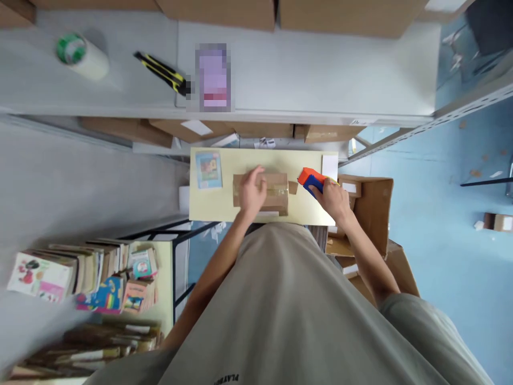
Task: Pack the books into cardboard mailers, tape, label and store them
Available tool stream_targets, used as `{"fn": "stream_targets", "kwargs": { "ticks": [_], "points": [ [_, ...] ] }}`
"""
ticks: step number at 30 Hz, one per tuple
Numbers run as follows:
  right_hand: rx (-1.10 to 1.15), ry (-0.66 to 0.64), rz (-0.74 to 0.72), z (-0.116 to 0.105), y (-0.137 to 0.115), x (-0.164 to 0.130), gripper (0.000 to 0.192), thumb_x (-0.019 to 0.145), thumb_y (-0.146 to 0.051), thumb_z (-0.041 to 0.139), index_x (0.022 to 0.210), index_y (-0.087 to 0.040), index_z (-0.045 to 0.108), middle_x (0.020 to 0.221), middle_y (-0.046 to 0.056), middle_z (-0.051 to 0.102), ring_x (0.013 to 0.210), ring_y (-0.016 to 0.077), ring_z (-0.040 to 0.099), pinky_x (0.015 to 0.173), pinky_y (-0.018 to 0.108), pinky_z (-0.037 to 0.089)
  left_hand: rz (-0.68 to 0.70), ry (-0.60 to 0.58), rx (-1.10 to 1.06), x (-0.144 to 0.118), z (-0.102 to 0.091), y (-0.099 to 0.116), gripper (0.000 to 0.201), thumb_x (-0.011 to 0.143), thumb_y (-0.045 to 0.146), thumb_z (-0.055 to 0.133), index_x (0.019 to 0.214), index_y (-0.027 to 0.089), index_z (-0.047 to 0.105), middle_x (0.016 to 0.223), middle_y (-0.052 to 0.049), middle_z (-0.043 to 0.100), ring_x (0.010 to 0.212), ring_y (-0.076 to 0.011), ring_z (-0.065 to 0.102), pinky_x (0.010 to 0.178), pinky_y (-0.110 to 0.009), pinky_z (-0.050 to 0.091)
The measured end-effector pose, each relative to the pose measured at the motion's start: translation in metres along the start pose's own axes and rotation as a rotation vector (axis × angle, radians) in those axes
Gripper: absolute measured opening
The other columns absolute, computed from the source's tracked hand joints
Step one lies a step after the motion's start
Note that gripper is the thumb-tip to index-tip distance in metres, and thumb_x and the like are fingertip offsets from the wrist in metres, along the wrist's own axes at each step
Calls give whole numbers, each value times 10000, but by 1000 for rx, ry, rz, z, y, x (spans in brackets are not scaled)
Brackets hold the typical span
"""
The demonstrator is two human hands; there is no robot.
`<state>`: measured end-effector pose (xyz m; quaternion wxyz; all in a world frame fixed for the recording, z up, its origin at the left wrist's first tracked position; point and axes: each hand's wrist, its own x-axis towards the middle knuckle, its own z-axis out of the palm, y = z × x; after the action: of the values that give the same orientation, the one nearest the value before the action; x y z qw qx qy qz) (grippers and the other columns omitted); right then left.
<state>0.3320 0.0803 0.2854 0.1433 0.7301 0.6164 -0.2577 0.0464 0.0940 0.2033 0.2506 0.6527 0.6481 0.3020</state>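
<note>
On the pale yellow table lies a small brown cardboard box (pixel 276 199) with shiny tape across its top. My left hand (pixel 253 192) is over the box's left part, fingers loosely curved and thumb apart, holding nothing. Whether it touches the cardboard I cannot tell. Right of the box, my right hand (pixel 335 199) is wrapped round an orange-and-blue tool (pixel 311 179) that looks like a tape dispenser. A bit of yellow shows behind it, and its front end points left toward the box. A small brown piece (pixel 293 187) sits at the box's right end.
A blue picture book (pixel 209 170) lies at the table's left (pixel 224 215). The grey shelf (pixel 304 69) above holds a tape roll (pixel 82 56), a utility knife (pixel 162 73) and a blurred purple item (pixel 213 77). Open cartons (pixel 371 214) stand right; stacked books (pixel 100 272) lower left.
</note>
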Motion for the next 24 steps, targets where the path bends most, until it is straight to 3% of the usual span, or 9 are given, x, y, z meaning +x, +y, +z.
{"fn": "stream_targets", "kwargs": {
  "ticks": [2, 5, 9, 13, 17, 21, 24],
  "points": [
    [42, 142, -16, -28, -8, -6, 589, 1240, -596, 532, 1481, -74, 663, 1219, 294, 856, 1139, 443, 850, 877, 434, 593, 222, -13, -125, 15, 6, 41, 555, 1155, 253, 551, 1697, 316, 654, 1536, -108, 831, 1489, -317, 764, 1367, -555, 574],
    [109, 369, -78, -69, -27, -4, 656, 1228, -659, 475, 1523, -94, 629, 1151, 263, 851, 1053, 428, 831, 855, 438, 580, 474, -31, -216, 44, 7, 91, 607, 1219, 313, 487, 1817, 405, 548, 1711, -68, 736, 1628, -310, 684, 1436, -582, 522],
    [146, 549, -140, -118, -57, 16, 694, 1228, -664, 421, 1577, -90, 596, 1134, 256, 842, 1098, 423, 805, 956, 477, 583, 607, 32, -240, 84, 1, 121, 612, 1258, 350, 466, 1864, 439, 479, 1886, -49, 559, 1739, -316, 571, 1491, -591, 467],
    [85, 611, -214, -153, -87, 46, 583, 1229, -497, 433, 1593, -81, 618, 1182, 252, 837, 1159, 395, 788, 1179, 542, 507, 613, 89, -254, 122, 4, 121, 652, 1243, 310, 499, 1886, 399, 433, 1993, -50, 379, 1817, -342, 450, 1513, -607, 437],
    [1, 645, -260, -163, -110, 81, 567, 1196, -357, 446, 1668, -79, 596, 1365, 261, 808, 1312, 373, 738, 1336, 580, 369, 566, 57, -279, 145, 13, 112, 741, 1163, 202, 557, 1883, 317, 422, 2012, -93, 325, 1840, -349, 404, 1528, -611, 404],
    [-17, 658, -276, -152, -124, 114, 579, 1187, -351, 449, 1659, -59, 613, 1455, 288, 771, 1439, 397, 658, 1393, 640, 307, 518, -2, -287, 139, 20, 94, 802, 1095, 154, 589, 1874, 252, 424, 1962, -153, 425, 1827, -344, 434, 1531, -611, 390],
    [-14, 657, -276, -143, -126, 126, 623, 1189, -396, 465, 1648, -1, 610, 1498, 335, 733, 1497, 428, 610, 1413, 695, 292, 445, -11, -264, 115, 21, 63, 771, 1087, 180, 601, 1845, 233, 473, 1903, -175, 520, 1791, -341, 500, 1507, -593, 433]
  ]
}}
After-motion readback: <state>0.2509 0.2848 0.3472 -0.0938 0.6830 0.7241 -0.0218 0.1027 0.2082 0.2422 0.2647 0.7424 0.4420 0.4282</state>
